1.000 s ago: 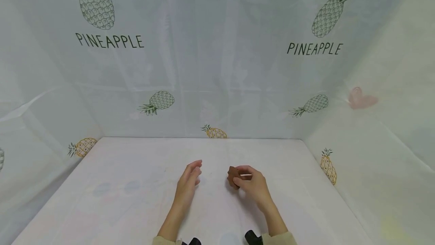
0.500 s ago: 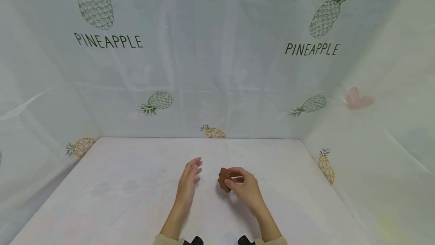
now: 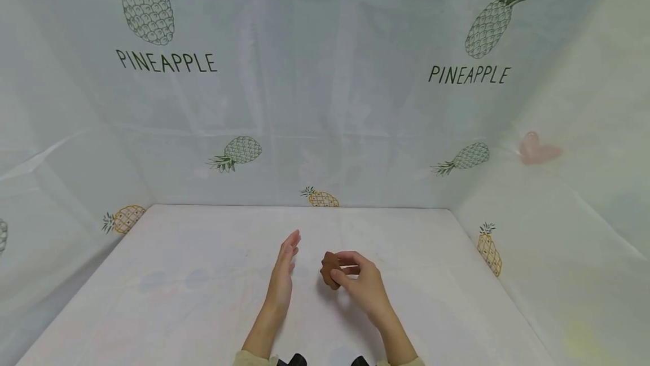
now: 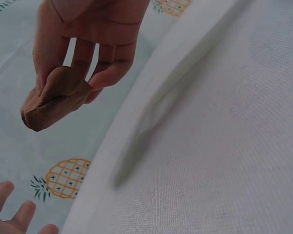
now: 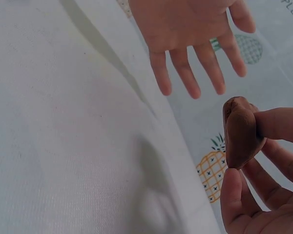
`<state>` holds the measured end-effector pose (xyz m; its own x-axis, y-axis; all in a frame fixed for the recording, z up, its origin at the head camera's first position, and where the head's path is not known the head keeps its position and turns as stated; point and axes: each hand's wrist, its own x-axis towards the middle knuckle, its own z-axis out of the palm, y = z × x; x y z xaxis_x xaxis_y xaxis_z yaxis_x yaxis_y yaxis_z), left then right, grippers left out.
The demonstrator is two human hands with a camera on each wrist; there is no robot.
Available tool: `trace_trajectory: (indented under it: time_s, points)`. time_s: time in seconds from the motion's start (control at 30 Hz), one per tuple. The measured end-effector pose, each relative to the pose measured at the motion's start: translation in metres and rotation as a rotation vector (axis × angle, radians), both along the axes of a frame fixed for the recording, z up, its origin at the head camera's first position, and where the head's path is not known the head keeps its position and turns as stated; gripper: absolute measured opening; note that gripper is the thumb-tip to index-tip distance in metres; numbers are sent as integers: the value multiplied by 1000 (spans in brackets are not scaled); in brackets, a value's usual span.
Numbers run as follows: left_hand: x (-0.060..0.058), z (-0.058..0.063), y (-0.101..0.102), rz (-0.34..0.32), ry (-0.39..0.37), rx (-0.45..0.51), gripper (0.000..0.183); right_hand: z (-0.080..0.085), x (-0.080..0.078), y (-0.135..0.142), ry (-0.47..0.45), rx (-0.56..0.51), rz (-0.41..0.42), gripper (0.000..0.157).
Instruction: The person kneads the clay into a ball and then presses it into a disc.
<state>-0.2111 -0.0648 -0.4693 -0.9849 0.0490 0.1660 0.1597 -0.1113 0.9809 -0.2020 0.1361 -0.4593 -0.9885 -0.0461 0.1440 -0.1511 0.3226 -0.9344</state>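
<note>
My right hand (image 3: 364,288) holds a brown clay lump (image 3: 330,270) over the white table, pinched between thumb and fingertips. Uneven and folded, with a crease on one side, the clay lump (image 4: 58,95) shows closely in the left wrist view. My left hand (image 3: 280,284) is to the left of it, apart from the clay, palm turned inward. In the right wrist view the left hand (image 5: 190,27) has its fingers straight and spread with nothing in them. Only a few left fingertips (image 4: 24,212) appear in the left wrist view's lower corner.
The white-covered table (image 3: 203,309) spreads out around both hands. Behind it hangs a pale curtain (image 3: 304,84) printed with pineapples, and more of this sheeting closes in the left and right sides. Shadows of the hands fall on the tabletop.
My right hand has moved left with the clay lump, closer to the left hand. The left hand's fingers have straightened and reach slightly further forward.
</note>
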Motion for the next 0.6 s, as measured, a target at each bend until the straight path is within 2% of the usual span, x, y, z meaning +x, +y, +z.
trace_trajectory:
  time_s: [0.27, 0.6]
  points:
    - [1, -1, 0, -28, 10, 14, 60, 3, 3, -4, -7, -12, -4, 34]
    - [3, 0, 2, -46, 14, 24, 62, 5, 7, -11, -10, -6, 33, 33]
